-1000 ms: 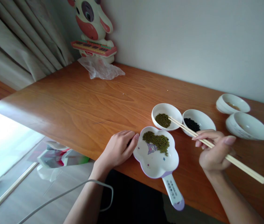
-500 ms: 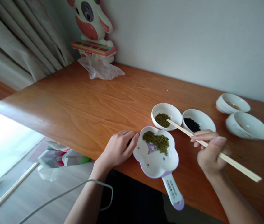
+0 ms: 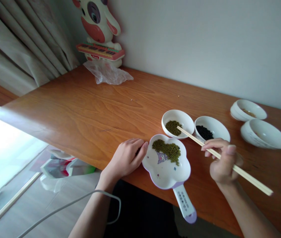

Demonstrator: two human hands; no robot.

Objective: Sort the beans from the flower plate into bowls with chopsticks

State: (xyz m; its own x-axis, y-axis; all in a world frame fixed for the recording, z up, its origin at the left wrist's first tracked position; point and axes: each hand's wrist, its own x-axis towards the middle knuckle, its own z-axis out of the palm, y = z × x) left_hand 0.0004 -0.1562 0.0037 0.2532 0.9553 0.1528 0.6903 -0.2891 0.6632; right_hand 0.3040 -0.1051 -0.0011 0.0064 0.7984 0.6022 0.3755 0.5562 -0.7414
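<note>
My right hand [image 3: 223, 162] is closed round a pair of wooden chopsticks [image 3: 249, 180]. Their tips reach into a white bowl [image 3: 186, 120] of green mung beans [image 3: 173, 128]; whether they pinch a bean is too small to tell. My left hand [image 3: 127, 157] rests on the table edge, loosely bent, a gap between thumb and forefinger. Its thumb tip lies at the rim of a flower-shaped white dish [image 3: 165, 175] with a lilac edge and a handle [image 3: 183, 201]. More mung beans [image 3: 168, 151] lie in the dish. Beside the first bowl stands a white bowl [image 3: 219, 127] of black beans [image 3: 204, 132].
Two more white bowls [image 3: 248, 107] [image 3: 264, 134] stand at the right, with small contents partly visible. A crumpled plastic bag [image 3: 109, 74] lies before a cow-shaped toy keyboard [image 3: 100, 49] at the back. A grey cable [image 3: 68, 206] crosses my left forearm.
My right hand has shifted slightly left, and the rear end of the chopsticks has swung a little left and down. Their tips remain over the mung beans. My left hand stays put.
</note>
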